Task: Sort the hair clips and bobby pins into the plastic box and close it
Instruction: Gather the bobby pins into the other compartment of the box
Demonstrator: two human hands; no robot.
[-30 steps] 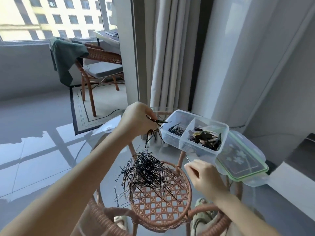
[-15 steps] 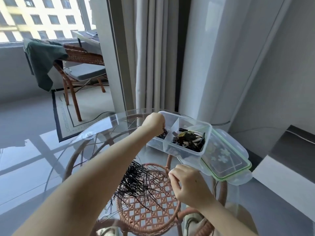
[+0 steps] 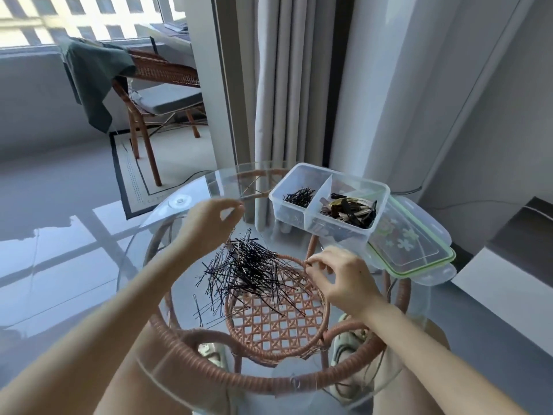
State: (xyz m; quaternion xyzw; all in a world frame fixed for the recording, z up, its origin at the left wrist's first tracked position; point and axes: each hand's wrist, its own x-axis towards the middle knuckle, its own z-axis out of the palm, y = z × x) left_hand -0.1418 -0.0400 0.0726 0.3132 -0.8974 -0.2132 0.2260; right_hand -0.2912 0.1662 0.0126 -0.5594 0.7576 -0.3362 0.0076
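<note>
A clear plastic box [image 3: 377, 187] with two compartments stands at the far right of the glass table. Its left compartment holds a small bunch of black bobby pins [image 3: 299, 196]; its right one holds dark and tan hair clips [image 3: 348, 209]. The green-rimmed lid [image 3: 410, 247] lies open beside the box. A big loose pile of bobby pins [image 3: 250, 272] lies at the table's middle. My left hand [image 3: 209, 224] hovers above the pile's far left, fingers curled, nothing in it. My right hand [image 3: 341, 277] is at the pile's right edge, fingertips pinched together on pins.
The round glass table top [image 3: 149, 265] rests on a rattan frame with a woven lower shelf [image 3: 278, 324]. A rattan chair [image 3: 161, 85] draped with a green cloth stands beyond. Curtains [image 3: 287, 85] hang behind the box. A shoe [image 3: 350, 354] shows below the glass.
My left hand carried a bunch of bobby pins to the box's left compartment, let them go there, and has come back empty above the pile. My right hand stayed at the pile's right edge.
</note>
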